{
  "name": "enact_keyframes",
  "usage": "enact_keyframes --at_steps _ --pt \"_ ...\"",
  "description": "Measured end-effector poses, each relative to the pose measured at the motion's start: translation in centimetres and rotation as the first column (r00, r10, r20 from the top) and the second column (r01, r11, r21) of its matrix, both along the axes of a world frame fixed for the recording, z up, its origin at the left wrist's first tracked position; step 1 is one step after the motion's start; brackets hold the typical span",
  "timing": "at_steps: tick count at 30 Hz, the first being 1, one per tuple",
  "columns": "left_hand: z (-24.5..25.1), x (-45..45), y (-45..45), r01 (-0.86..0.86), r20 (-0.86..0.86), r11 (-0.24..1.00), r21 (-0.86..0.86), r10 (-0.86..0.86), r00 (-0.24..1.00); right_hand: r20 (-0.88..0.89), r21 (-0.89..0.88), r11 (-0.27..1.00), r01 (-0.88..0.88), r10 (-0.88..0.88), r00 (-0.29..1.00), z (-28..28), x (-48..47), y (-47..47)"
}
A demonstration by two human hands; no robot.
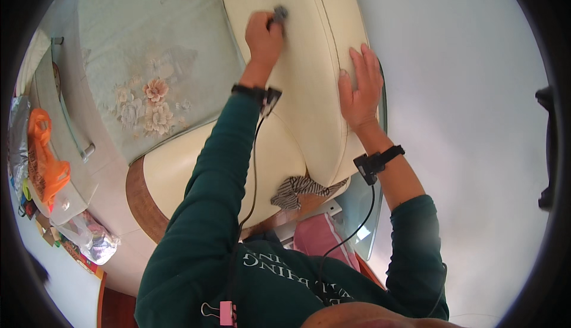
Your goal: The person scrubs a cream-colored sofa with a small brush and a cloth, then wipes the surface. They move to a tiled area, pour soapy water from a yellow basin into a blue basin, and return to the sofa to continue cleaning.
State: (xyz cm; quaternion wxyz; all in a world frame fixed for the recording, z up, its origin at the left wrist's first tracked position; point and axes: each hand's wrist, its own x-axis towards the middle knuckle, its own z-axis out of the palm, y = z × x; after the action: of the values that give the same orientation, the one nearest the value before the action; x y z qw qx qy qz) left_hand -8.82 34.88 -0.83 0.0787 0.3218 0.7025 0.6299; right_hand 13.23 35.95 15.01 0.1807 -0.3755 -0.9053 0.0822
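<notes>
My left hand (264, 38) is closed around a small dark grey object (280, 14), blurred and partly hidden by the fingers, against the cream leather backrest cushion (303, 73) of a sofa. It could be a cloth or a small tool; I cannot tell which. Flat on the outer edge of the backrest, beyond a dark seam, rests my right hand (363, 87), fingers spread and holding nothing. A black strap with a small device and cable sits on each wrist. A zebra-striped cloth (290, 192) lies at the near end of the sofa, below both hands.
A pale green floral cover (156, 60) lies over the seat, left of the backrest. The cream armrest has a brown wooden edge (142, 194). A glass-edged table (370, 234) and pink fabric (319, 238) are near my body. Orange (47, 163) and clear plastic bags (91, 238) lie far left. A white wall (459, 82) borders the right.
</notes>
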Motion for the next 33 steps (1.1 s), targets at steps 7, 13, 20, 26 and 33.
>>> enact_keyframes --at_steps 7,13,20,26,33 --pt "1.1 14.6 -16.0 0.344 0.219 0.937 0.052 -0.347 0.912 -0.005 0.027 0.999 -0.028 0.028 1.0 -0.3 0.0 0.2" --pt "-3.3 8.1 -9.3 0.033 0.225 0.994 -0.108 -0.008 0.974 -0.027 0.047 0.997 -0.059 0.06 0.998 -0.6 0.2 0.4" --pt "-3.6 10.2 -10.6 -0.031 0.063 0.993 -0.112 0.038 0.997 -0.052 0.092 0.993 -0.074 0.079 0.995 -0.8 0.2 0.7" --pt "-1.3 14.7 -16.1 0.122 0.308 0.987 -0.101 -0.086 0.947 -0.048 0.098 0.993 -0.065 0.07 0.996 -0.6 0.0 0.6" --pt "-4.2 4.9 -3.6 -0.178 0.188 0.98 -0.084 0.191 0.963 -0.073 0.078 0.994 -0.073 0.078 0.994 -1.3 0.6 0.8"
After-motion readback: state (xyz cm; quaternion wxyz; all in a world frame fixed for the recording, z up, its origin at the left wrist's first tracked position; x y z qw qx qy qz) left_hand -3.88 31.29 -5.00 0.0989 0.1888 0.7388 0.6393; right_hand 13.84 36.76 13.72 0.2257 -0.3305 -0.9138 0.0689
